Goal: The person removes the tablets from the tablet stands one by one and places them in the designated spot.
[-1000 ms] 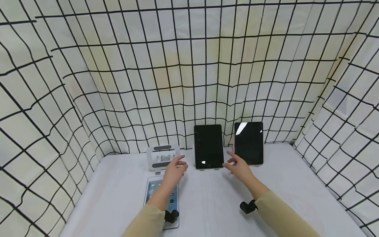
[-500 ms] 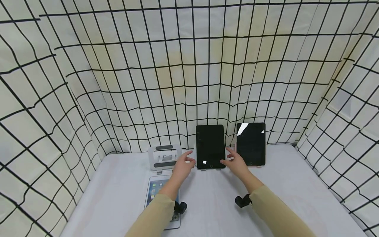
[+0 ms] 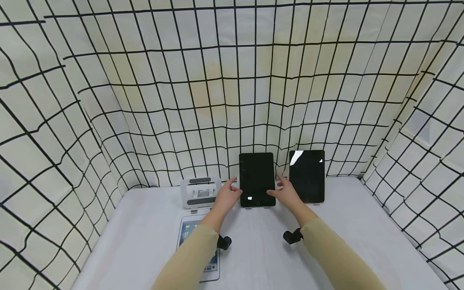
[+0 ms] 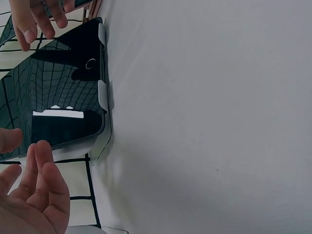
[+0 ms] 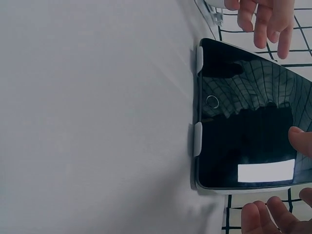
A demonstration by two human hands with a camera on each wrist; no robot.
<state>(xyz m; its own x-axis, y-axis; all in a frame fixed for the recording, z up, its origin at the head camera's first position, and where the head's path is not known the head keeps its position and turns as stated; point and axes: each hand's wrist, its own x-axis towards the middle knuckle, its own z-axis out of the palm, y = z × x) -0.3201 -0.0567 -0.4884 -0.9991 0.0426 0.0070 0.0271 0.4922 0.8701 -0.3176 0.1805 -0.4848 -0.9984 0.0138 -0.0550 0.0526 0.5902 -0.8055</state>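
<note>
A black-screened tablet (image 3: 256, 173) leans on a pale stand, whose small lower tabs (image 5: 198, 139) hold its bottom edge. My left hand (image 3: 227, 197) is at the tablet's left edge. Its fingers (image 4: 43, 155) are loosely bent beside that edge, and I cannot tell whether they touch it. On the other side, my right hand (image 3: 289, 197) has its thumb (image 5: 300, 138) over the screen. Its other fingers (image 5: 265, 214) lie beyond the tablet's right edge, with a gap visible between them and the tablet. Neither hand visibly grips it.
Another dark tablet (image 3: 307, 176) stands upright at the right. At the left is an unoccupied white stand (image 3: 201, 193) with grey pads. A white tablet (image 3: 214, 276) with a lit screen lies flat on the white table (image 3: 137, 237), partly under my left arm. Black-gridded cloth (image 3: 250, 88) walls the back and sides.
Both hands have moved inward to the middle tablet's sides, the left one rightward and the right one leftward. The right thumb is now over the screen. The tablets and stand stay in place.
</note>
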